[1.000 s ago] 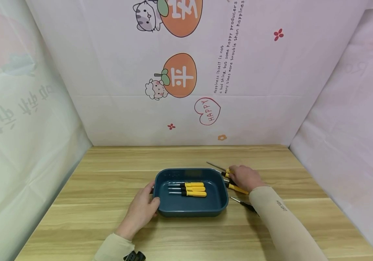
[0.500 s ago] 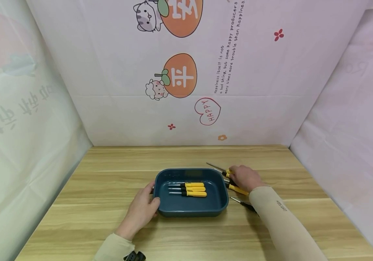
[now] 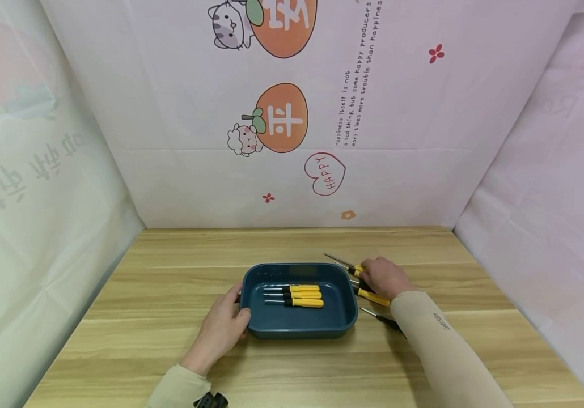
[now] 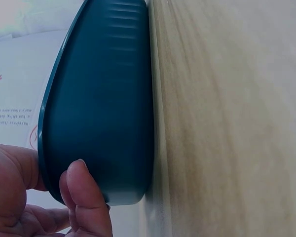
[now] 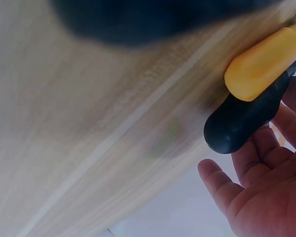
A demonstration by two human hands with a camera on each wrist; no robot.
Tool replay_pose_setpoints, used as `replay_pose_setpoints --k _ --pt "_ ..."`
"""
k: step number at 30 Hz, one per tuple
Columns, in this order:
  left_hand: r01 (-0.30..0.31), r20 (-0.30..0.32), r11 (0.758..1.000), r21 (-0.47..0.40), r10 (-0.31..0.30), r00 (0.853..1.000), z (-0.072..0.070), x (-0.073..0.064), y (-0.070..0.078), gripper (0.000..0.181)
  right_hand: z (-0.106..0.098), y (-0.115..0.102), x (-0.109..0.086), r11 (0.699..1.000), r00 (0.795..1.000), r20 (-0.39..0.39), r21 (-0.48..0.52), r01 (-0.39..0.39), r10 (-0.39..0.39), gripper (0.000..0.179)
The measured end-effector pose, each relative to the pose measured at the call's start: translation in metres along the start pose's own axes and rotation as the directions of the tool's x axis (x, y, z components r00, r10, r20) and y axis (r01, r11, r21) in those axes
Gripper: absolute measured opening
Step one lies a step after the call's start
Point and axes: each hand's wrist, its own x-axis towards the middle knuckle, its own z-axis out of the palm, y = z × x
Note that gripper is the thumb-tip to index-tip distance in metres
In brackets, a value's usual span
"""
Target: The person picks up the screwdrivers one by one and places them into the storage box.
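Observation:
A dark blue rectangular dish (image 3: 302, 334) stands on the table, with three yellow-handled screwdrivers (image 3: 306, 304) lying side by side in it. My left hand (image 3: 223, 324) grips the dish's left end, its thumb by the near left corner; the left wrist view shows fingers on both sides of the rim. Right of the dish, my right hand (image 3: 386, 276) pinches a yellow-and-black screwdriver (image 3: 357, 272) by its handle; the fingertips are partly hidden. Below that hand lie a yellow-handled screwdriver (image 3: 373, 296) and a black-handled one (image 5: 237, 123), and nearer me another black screwdriver (image 3: 385, 321).
A wood-grain table (image 3: 180, 266) bears everything. White printed sheets (image 3: 195, 187) enclose it at the back and on both sides. The right sleeve (image 3: 440, 340) passes over the table's right part and covers the end of the nearest screwdriver.
The screwdriver shafts at my right fingertips have shifted very slightly. Both hands and the dish stay essentially where they were.

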Motion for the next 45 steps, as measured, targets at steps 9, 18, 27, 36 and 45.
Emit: replay_pose_setpoints --k 9,18,27,36,45 --pt "0.000 0.004 1.000 -0.011 0.000 1.000 0.0002 -0.0001 -0.0003 0.067 -0.0004 -0.0003 0.0008 0.999 1.000 0.004 0.031 -0.020 0.019 0.036" --pt "-0.001 0.008 1.000 -0.021 0.001 1.000 0.0006 0.0000 -0.0009 0.067 -0.0005 -0.0001 0.0006 0.997 1.000 0.010 0.068 -0.022 0.022 0.039" --pt "-0.004 0.004 1.000 -0.017 0.004 1.000 0.0008 0.0003 -0.0011 0.066 -0.0005 0.0001 0.0007 0.995 1.000 -0.008 0.098 -0.021 0.021 0.040" --pt "-0.003 0.004 1.000 -0.017 0.004 1.000 0.0006 0.0000 -0.0006 0.066 -0.0001 0.0014 0.0019 0.994 1.000 -0.016 0.107 -0.006 0.008 0.036" --pt "0.003 0.005 1.000 -0.020 -0.002 1.000 0.0007 -0.0003 -0.0005 0.066 0.0011 0.0023 0.0034 0.991 1.000 -0.019 0.131 -0.011 0.014 0.032"
